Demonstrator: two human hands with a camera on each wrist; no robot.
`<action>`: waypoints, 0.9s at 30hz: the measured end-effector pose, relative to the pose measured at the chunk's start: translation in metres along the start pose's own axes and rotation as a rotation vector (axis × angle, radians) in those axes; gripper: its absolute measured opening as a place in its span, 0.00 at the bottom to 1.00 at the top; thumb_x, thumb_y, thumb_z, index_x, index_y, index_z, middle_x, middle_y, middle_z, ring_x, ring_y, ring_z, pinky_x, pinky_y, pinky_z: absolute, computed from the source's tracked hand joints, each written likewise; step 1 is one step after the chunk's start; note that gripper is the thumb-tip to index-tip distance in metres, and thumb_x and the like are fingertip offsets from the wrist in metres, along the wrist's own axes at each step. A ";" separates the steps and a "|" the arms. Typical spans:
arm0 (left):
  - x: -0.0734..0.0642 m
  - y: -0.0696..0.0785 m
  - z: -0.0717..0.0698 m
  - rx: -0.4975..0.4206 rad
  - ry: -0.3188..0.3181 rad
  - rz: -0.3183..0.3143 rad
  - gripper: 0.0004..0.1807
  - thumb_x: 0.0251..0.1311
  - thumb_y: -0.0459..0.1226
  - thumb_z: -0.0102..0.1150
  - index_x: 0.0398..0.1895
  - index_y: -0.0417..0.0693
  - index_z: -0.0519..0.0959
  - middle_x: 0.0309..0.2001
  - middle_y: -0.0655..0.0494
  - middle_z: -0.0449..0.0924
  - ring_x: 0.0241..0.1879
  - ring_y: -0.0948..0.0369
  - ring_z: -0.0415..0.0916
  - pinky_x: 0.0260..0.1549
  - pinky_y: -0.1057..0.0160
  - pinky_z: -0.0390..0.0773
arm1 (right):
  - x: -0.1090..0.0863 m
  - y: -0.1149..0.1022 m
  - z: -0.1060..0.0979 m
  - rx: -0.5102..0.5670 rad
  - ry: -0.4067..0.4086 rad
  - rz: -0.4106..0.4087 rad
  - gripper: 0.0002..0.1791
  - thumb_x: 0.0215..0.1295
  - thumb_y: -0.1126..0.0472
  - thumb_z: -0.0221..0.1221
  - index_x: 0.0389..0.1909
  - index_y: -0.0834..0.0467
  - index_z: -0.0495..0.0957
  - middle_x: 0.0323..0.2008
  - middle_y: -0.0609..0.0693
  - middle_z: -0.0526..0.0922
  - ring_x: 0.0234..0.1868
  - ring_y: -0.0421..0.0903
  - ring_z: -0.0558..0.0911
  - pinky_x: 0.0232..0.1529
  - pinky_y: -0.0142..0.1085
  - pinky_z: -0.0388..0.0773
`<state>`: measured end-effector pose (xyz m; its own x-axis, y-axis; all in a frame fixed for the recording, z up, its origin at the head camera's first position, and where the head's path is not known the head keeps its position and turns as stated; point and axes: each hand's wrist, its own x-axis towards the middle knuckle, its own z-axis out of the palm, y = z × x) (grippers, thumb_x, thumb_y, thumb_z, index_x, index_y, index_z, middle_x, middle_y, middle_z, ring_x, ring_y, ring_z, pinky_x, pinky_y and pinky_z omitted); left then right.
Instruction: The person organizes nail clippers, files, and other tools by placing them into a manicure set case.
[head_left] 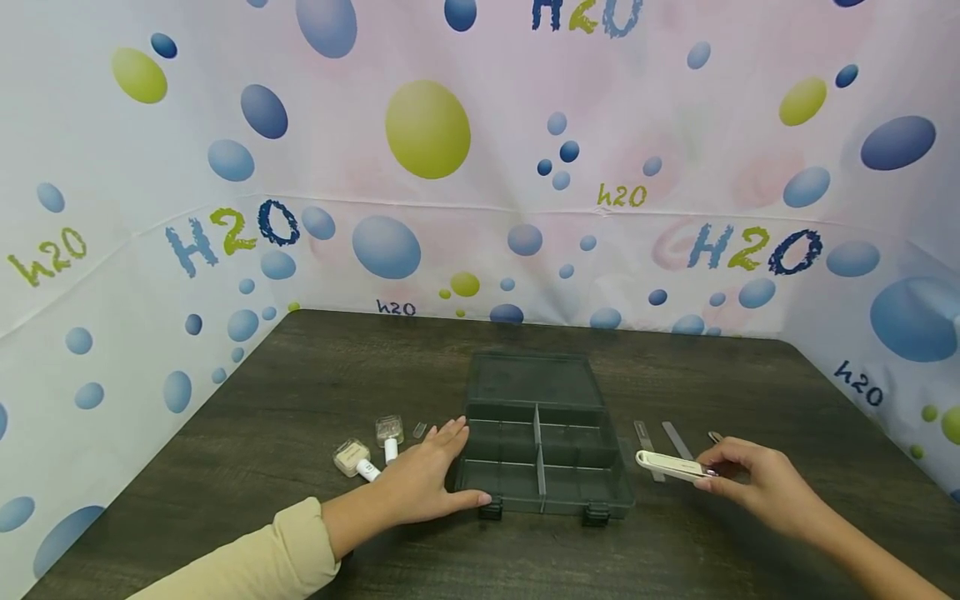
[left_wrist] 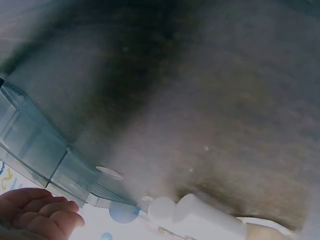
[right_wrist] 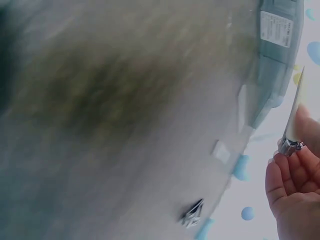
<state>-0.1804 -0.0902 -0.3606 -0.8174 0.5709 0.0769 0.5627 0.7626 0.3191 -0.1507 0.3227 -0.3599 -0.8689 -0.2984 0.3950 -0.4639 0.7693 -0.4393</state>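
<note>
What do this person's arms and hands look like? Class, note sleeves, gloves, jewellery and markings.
The left hand is bare, with no glove or ring visible; a pale yellow sleeve, creased near its cuffed end, stops short of the wrist. The right hand is also bare, and no sleeve shows on the visible part of that forearm. No markings or cables can be made out.

A pale printed sheet (head_left: 495,83) stands like a wall behind the desk (head_left: 375,358) and along its left and right sides; blue dots (head_left: 386,247) and yellow-green dots (head_left: 427,129) of many sizes cover it, with "H2O" lettering (head_left: 754,250) scattered between them; a long crease (head_left: 450,202) crosses the back, where the white turns faintly pink; the desk is dark, wood-grained, its far corners rounded; the light falls soft and fairly even.
</note>
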 end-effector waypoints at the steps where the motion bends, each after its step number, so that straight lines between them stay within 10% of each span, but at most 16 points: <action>1: 0.000 0.000 0.000 0.000 0.000 0.002 0.50 0.53 0.62 0.56 0.65 0.31 0.61 0.69 0.39 0.55 0.68 0.44 0.56 0.62 0.45 0.63 | 0.002 -0.003 0.000 0.000 0.004 -0.001 0.10 0.45 0.66 0.69 0.29 0.54 0.81 0.28 0.34 0.77 0.26 0.25 0.72 0.22 0.26 0.73; 27: 0.001 0.003 -0.003 0.046 -0.026 -0.002 0.49 0.53 0.63 0.55 0.65 0.32 0.62 0.69 0.39 0.56 0.68 0.45 0.57 0.62 0.46 0.63 | 0.065 -0.041 0.026 0.054 -0.098 -0.011 0.06 0.53 0.64 0.65 0.32 0.60 0.81 0.29 0.44 0.77 0.27 0.29 0.71 0.25 0.28 0.72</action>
<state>-0.1803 -0.0881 -0.3572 -0.8154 0.5766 0.0513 0.5665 0.7768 0.2750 -0.1925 0.2574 -0.3376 -0.8751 -0.3627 0.3205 -0.4800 0.7350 -0.4789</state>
